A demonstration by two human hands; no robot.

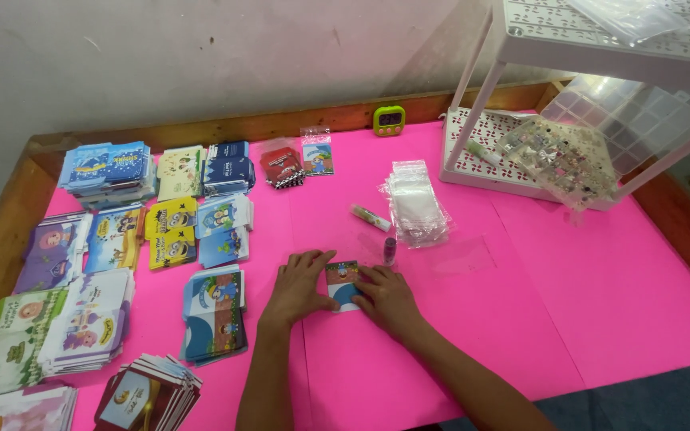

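Nearest the camera, two bare forearms enter from the lower edge and converge on a small printed card lying flat on the pink table cover. The left hand rests palm down with fingers extended and loosely spread; its fingertips press the card's left edge. The right hand lies likewise flat, its fingers laid over the card's right edge and lower corner. Neither hand is closed around anything: both are open and pressing, not pinching. The card is rectangular, its long axis running away from the person toward the wall, its printed face up; which end is its top cannot be told.

Just beyond the right hand stands a small purple tube, close to the fingertips; whether it touches them cannot be told. Farther back lie a green-and-white tube on its side, angled, and a stack of clear plastic sleeves. To the left, well apart from the hands, stacks of coloured printed cards lie in rows. At the rear edge sit a green digital timer and a clear bagged card. At right, a white perforated rack holds a clear compartment box of small items, tilted.
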